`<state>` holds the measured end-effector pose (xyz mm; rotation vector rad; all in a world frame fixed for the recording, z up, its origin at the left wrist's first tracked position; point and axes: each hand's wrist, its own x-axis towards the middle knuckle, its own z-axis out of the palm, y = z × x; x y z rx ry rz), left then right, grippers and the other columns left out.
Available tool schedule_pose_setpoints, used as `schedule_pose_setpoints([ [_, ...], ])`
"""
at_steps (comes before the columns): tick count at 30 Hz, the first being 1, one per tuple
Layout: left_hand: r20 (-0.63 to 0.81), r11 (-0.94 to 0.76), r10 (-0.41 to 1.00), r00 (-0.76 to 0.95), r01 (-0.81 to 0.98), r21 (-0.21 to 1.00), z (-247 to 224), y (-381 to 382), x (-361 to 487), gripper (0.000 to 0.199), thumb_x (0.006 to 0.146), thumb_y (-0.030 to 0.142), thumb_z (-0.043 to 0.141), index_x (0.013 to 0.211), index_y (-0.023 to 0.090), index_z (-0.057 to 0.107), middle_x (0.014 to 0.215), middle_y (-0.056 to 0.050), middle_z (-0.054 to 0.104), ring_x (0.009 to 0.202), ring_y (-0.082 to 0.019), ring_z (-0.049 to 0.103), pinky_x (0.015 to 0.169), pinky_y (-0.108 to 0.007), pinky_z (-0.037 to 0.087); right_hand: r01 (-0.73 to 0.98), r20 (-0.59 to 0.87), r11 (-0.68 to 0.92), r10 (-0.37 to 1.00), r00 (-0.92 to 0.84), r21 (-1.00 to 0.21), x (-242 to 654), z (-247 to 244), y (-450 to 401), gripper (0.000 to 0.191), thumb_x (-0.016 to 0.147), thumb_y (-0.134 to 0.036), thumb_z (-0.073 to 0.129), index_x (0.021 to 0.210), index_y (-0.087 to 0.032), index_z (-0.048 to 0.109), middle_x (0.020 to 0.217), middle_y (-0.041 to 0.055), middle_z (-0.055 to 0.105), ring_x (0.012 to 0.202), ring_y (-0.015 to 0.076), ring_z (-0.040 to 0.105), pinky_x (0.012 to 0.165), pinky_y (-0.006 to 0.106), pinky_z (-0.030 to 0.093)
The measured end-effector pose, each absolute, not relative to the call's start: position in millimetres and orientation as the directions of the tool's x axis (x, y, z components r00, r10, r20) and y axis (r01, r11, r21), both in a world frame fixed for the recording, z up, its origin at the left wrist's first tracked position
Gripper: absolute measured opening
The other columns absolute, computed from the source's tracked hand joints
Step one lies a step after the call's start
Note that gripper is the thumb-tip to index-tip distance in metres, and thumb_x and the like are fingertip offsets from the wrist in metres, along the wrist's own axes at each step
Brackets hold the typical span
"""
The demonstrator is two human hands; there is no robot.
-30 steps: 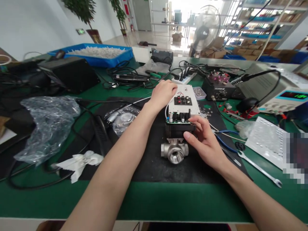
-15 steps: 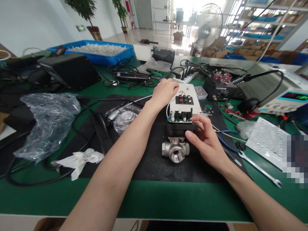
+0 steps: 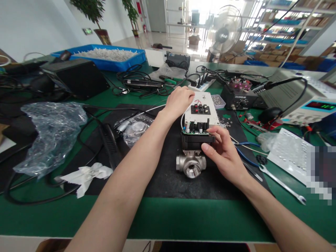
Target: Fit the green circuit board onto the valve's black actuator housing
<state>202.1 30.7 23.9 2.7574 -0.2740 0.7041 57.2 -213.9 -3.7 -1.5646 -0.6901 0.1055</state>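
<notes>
The valve actuator (image 3: pixel 197 140), a black housing with a green circuit board on top, sits on a steel three-way valve body (image 3: pixel 191 166) that stands on the black mat (image 3: pixel 168 182) in the middle of the green table (image 3: pixel 168 217). The right hand (image 3: pixel 223 154) grips the actuator's right side, thumb against the front and fingers (image 3: pixel 217 131) curled over its top edge. Just behind the actuator lies a white control box (image 3: pixel 201 112) with red and black buttons; the left hand (image 3: pixel 178 101) rests on its far left corner, fingers bent over the edge, though whether they clamp it I cannot tell. Toward the left edge of the table lie a crumpled clear plastic bag (image 3: pixel 52 133) and a wad of white tissue (image 3: pixel 86 175). To the right of the mat lie blue-handled pliers (image 3: pixel 246 154) and a spanner (image 3: pixel 283 185), with a soldering station (image 3: pixel 240 98) and a bench power supply (image 3: pixel 309 105) behind them. A blue tray (image 3: pixel 105 57) of white parts stands at the far left corner.
</notes>
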Motion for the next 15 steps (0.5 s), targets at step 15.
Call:
schedule_pose_setpoints([
  [15,0.476,-0.943,-0.104,0.873,-0.238,0.231,23.9,30.4,202.0,0.036,0.105,0.029,0.047,0.112,0.021,0.081,0.115,-0.011,0.072,0.105,-0.028,0.062,0.099,-0.045,0.048,0.351,0.325,0.037,0.48,0.815,-0.936,57.3,-4.0,-214.0,0.04,0.102,-0.038,0.073,0.136,-0.039,0.054,0.141,0.0031,0.057,0.129,0.0238,0.057,0.107,0.043,0.047],
])
